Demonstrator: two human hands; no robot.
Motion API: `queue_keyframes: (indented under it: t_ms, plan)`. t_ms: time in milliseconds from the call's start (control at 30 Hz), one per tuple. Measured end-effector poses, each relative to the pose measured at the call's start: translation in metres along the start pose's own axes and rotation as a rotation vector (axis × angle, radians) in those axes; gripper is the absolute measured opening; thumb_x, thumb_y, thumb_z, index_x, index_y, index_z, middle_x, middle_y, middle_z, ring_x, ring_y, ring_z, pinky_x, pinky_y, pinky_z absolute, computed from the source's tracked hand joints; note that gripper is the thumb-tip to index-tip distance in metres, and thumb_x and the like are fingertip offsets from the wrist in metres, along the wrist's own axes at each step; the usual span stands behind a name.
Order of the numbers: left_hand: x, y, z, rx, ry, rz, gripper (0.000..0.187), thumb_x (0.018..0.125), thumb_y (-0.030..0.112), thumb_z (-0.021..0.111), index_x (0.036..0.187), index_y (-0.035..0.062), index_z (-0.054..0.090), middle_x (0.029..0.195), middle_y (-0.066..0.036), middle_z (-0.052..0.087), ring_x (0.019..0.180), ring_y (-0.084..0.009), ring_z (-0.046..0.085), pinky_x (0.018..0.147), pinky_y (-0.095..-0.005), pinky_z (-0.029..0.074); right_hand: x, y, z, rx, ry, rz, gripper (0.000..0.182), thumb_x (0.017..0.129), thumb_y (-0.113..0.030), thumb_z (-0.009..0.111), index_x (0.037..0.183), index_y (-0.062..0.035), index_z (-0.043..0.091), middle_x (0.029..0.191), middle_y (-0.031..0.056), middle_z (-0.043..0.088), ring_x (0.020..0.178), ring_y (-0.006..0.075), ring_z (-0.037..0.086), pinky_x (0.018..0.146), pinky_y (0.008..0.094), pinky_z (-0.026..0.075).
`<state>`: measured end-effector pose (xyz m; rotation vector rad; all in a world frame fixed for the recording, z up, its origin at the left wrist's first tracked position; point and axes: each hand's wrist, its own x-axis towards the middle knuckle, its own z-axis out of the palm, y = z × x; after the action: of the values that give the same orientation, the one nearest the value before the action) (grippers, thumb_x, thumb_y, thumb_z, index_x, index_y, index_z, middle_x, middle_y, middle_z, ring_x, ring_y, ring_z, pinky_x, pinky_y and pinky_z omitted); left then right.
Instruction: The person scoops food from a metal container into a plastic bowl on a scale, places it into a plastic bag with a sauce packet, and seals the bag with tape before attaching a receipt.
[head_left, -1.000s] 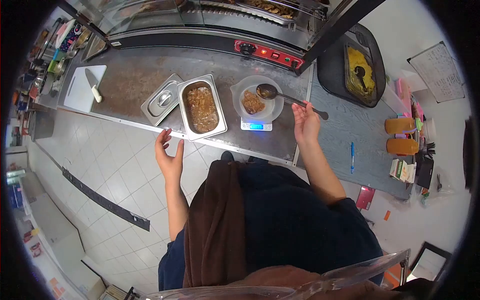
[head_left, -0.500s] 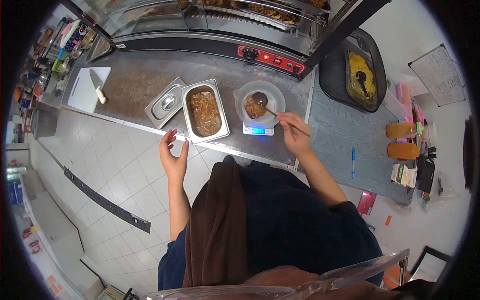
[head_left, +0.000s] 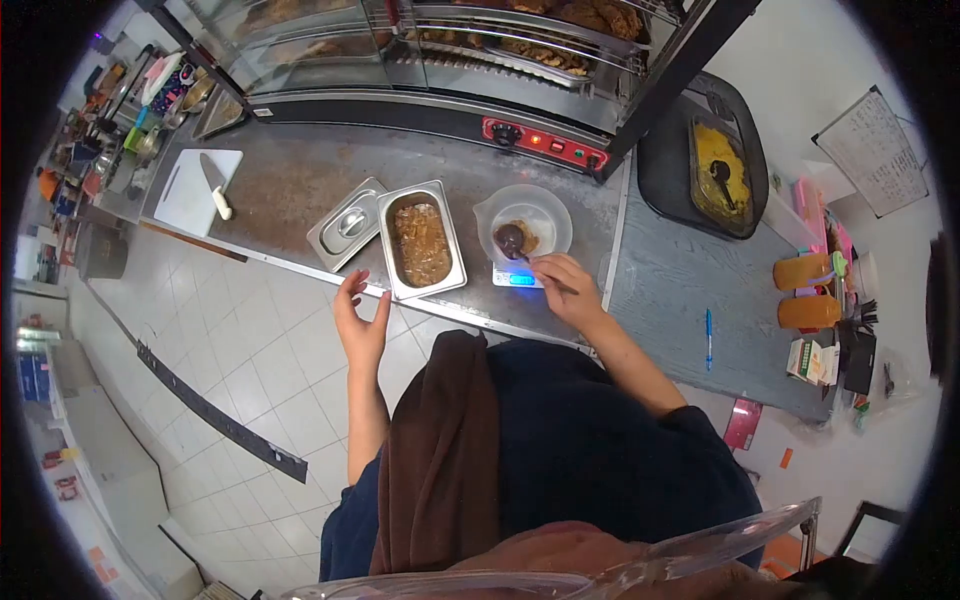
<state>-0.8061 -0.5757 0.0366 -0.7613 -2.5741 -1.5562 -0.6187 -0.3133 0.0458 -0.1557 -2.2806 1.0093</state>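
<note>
My right hand [head_left: 572, 290] is closed around the thin handle of a dark ladle [head_left: 509, 240]. The ladle's round head is inside a translucent plastic bowl [head_left: 558, 215], against a small heap of brown, saucy food [head_left: 531, 236]. Under the bowl is a digital kitchen scale [head_left: 520, 279] with a lit blue display too small to read. My left hand [head_left: 362, 318] holds nothing; its fingers are apart by the counter's front edge, near a corner of a steel food pan [head_left: 456, 235]. Brown, chunky food [head_left: 420, 245] fills part of that pan.
Left of the pan lies its steel lid [head_left: 345, 232]. A knife [head_left: 215, 186] rests on a white cutting board [head_left: 187, 205]. Behind the counter stands a heated display cabinet [head_left: 540, 140]. On the right are a tray of yellow food [head_left: 735, 150], a blue pen [head_left: 709, 338] and orange bottles [head_left: 808, 311].
The ladle's head has moved from the far side of the heap in the bowl to its near left side. My right hand has come slightly toward me. The whole view has shifted a little.
</note>
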Motion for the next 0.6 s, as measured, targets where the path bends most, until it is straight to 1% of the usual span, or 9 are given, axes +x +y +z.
queue_keyframes:
  t_ms: [67, 100, 200, 233, 300, 333, 433, 533, 600]
  plan:
    - [0.001, 0.003, -0.001, -0.007, 0.006, -0.003, 0.056, 0.069, 0.010, 0.073, 0.119, 0.0048, 0.046, 0.112, -0.008, 0.058, 0.097, -0.0202, 0.054, 0.082, -0.0327, 0.041, 0.002, 0.005, 0.001, -0.048, 0.227, -0.008, 0.009, 0.084, -0.004, 0.054, 0.089, 0.0015, 0.059, 0.086, 0.0122, 0.061, 0.082, 0.0242, 0.060, 0.074, 0.0334, 0.048]
    - [0.000, 0.003, -0.001, -0.012, -0.008, 0.006, 0.058, 0.068, 0.011, 0.073, 0.119, 0.0047, 0.046, 0.113, -0.009, 0.057, 0.098, -0.0210, 0.054, 0.083, -0.0331, 0.041, 0.007, -0.001, 0.001, -0.068, 0.339, -0.008, 0.011, 0.088, -0.007, 0.052, 0.089, 0.0019, 0.058, 0.084, 0.0123, 0.061, 0.080, 0.0227, 0.060, 0.072, 0.0330, 0.048]
    - [-0.001, 0.007, 0.000, 0.015, -0.063, 0.054, 0.063, 0.066, 0.012, 0.075, 0.121, 0.0044, 0.045, 0.113, -0.011, 0.055, 0.098, -0.0235, 0.053, 0.085, -0.0344, 0.041, 0.033, -0.024, 0.020, 0.648, 0.617, 0.473, 0.018, 0.093, -0.014, 0.046, 0.096, 0.0021, 0.052, 0.087, 0.0110, 0.059, 0.077, 0.0199, 0.061, 0.071, 0.0311, 0.049]
    - [0.000, 0.011, 0.001, 0.051, -0.090, 0.082, 0.065, 0.065, 0.013, 0.076, 0.121, 0.0044, 0.045, 0.113, -0.011, 0.053, 0.098, -0.0245, 0.052, 0.085, -0.0350, 0.041, 0.041, -0.025, 0.032, 0.840, 0.588, 0.515, 0.019, 0.094, -0.016, 0.044, 0.101, 0.0014, 0.048, 0.091, 0.0111, 0.057, 0.074, 0.0190, 0.062, 0.069, 0.0292, 0.051]
    - [0.000, 0.016, 0.003, 0.079, -0.125, 0.130, 0.070, 0.063, 0.013, 0.077, 0.123, 0.0042, 0.044, 0.114, -0.013, 0.050, 0.099, -0.0277, 0.049, 0.086, -0.0366, 0.041, 0.051, -0.012, 0.068, 0.828, 0.414, 0.556, 0.018, 0.094, -0.015, 0.045, 0.100, 0.0022, 0.049, 0.091, 0.0113, 0.057, 0.072, 0.0184, 0.062, 0.066, 0.0291, 0.052]
    - [-0.003, 0.016, 0.002, 0.074, -0.121, 0.119, 0.070, 0.063, 0.013, 0.077, 0.123, 0.0041, 0.044, 0.114, -0.013, 0.050, 0.099, -0.0278, 0.049, 0.086, -0.0367, 0.041, 0.051, -0.009, 0.084, 0.820, 0.318, 0.583, 0.018, 0.094, -0.014, 0.045, 0.099, 0.0025, 0.049, 0.091, 0.0114, 0.057, 0.071, 0.0181, 0.061, 0.065, 0.0291, 0.053]
    - [-0.004, 0.018, 0.001, 0.058, -0.101, 0.114, 0.069, 0.062, 0.013, 0.077, 0.122, 0.0036, 0.044, 0.115, -0.013, 0.050, 0.099, -0.0285, 0.049, 0.086, -0.0372, 0.041, 0.049, -0.002, 0.107, 0.733, 0.252, 0.531, 0.017, 0.093, -0.012, 0.046, 0.098, 0.0030, 0.049, 0.091, 0.0117, 0.057, 0.071, 0.0168, 0.061, 0.063, 0.0278, 0.054]
    - [-0.009, 0.008, -0.003, 0.032, -0.086, 0.092, 0.067, 0.063, 0.012, 0.077, 0.121, 0.0034, 0.044, 0.115, -0.013, 0.050, 0.099, -0.0283, 0.048, 0.087, -0.0374, 0.040, 0.048, 0.007, 0.115, 0.720, 0.265, 0.507, 0.015, 0.092, -0.010, 0.046, 0.097, 0.0035, 0.050, 0.092, 0.0120, 0.057, 0.070, 0.0165, 0.061, 0.063, 0.0277, 0.055]
    - [-0.013, 0.003, -0.006, 0.074, -0.098, 0.065, 0.066, 0.063, 0.012, 0.077, 0.120, 0.0030, 0.045, 0.115, -0.012, 0.051, 0.100, -0.0281, 0.048, 0.088, -0.0377, 0.040, 0.049, 0.011, 0.116, 0.688, 0.252, 0.509, 0.015, 0.092, -0.010, 0.046, 0.098, 0.0037, 0.050, 0.092, 0.0121, 0.057, 0.070, 0.0166, 0.061, 0.063, 0.0279, 0.055]
